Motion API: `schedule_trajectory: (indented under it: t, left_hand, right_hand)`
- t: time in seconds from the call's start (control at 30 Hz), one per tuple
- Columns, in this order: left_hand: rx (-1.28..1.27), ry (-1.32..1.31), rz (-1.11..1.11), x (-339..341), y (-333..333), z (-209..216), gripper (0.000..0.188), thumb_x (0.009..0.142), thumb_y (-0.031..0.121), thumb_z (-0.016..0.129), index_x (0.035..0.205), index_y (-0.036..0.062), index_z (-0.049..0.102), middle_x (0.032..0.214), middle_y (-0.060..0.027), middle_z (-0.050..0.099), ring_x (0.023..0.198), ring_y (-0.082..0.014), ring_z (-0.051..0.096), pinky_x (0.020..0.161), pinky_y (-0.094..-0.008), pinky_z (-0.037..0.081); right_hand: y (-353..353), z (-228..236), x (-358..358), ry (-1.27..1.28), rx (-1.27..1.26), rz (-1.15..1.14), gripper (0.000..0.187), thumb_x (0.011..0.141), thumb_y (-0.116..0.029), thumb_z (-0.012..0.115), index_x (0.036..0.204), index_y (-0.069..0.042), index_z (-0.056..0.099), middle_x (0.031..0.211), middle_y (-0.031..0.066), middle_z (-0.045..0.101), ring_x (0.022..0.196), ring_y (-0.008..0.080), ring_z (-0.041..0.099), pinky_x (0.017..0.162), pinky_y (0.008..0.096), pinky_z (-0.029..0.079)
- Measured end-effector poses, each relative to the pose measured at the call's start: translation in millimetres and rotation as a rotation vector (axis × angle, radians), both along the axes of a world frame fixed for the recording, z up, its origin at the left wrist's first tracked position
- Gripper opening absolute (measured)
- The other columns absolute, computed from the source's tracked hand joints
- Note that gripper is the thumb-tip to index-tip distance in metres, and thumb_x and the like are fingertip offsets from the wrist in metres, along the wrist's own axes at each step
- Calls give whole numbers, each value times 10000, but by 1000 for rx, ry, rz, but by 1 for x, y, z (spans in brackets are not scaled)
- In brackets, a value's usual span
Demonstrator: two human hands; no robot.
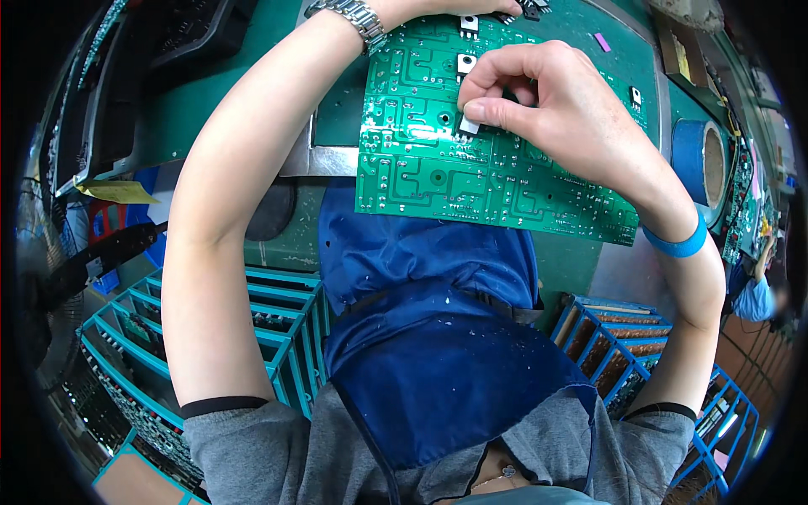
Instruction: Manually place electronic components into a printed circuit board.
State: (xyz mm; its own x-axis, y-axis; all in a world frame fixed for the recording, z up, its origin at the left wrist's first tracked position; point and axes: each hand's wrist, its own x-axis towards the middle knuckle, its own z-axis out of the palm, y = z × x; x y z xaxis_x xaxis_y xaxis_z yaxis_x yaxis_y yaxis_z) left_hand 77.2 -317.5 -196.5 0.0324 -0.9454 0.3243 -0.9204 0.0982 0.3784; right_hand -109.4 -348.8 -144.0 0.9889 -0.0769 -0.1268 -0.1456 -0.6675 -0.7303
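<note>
A large green circuit board lies on the bench in front of me, overhanging its near edge. Over its middle, my right hand is closed, with thumb and index finger pinching a power transistor against the board. Farther up the board sit a second transistor and a third transistor; another transistor is at the right. At the top edge my left hand reaches across to a small pile of black transistors. Most of its fingers are cut off by the picture edge.
A blue tape roll stands right of the board. Black trays are at the far left. Teal racks and blue racks holding boards flank my lap. A pink scrap lies on the green mat.
</note>
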Motion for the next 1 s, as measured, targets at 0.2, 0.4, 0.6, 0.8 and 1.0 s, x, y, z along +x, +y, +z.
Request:
schedule_trajectory:
  t: [0.2, 0.4, 0.6, 0.8, 1.0]
  left_hand:
    - [-95, -17, 8, 3, 1, -8, 253, 804, 222, 718, 952, 21, 676, 914, -165, 649, 938, -350, 628, 833, -436, 505]
    - [-125, 68, 31, 2, -5, -10, 225, 819, 246, 704, 896, 34, 711, 914, -158, 642, 927, -336, 623, 827, -433, 499]
    - [-148, 202, 19, -2, -3, 2, 214, 802, 206, 722, 889, 11, 732, 824, -160, 703, 764, -303, 688, 710, -370, 546]
    - [0, 734, 132, 11, -9, 9, 185, 898, 180, 694, 907, -3, 721, 763, -45, 701, 729, -114, 688, 607, -242, 522]
    - [52, 1436, 181, 28, 1, 4, 160, 934, 134, 643, 1009, -8, 647, 938, -116, 694, 836, -203, 720, 688, -242, 591]
  right_hand:
    - [4, -4, 4, -123, -120, 71, 124, 796, -113, 696, 803, 10, 685, 712, 152, 670, 683, 282, 672, 660, 385, 524]
    - [1, -22, -7, -323, -193, 116, 170, 805, -125, 732, 916, -36, 639, 812, 51, 630, 736, 177, 588, 639, 305, 445]
    - [3, -23, -11, -350, -163, 118, 253, 777, -103, 748, 973, -45, 598, 881, 62, 630, 774, 207, 597, 648, 317, 461]
    - [10, -22, -12, -381, -270, 177, 161, 819, -137, 699, 855, -57, 564, 796, 100, 595, 854, 310, 608, 699, 433, 463]
    - [-41, -2, 2, -391, -350, 87, 178, 901, -200, 679, 1015, -66, 649, 922, 46, 657, 763, 137, 588, 674, 284, 475]
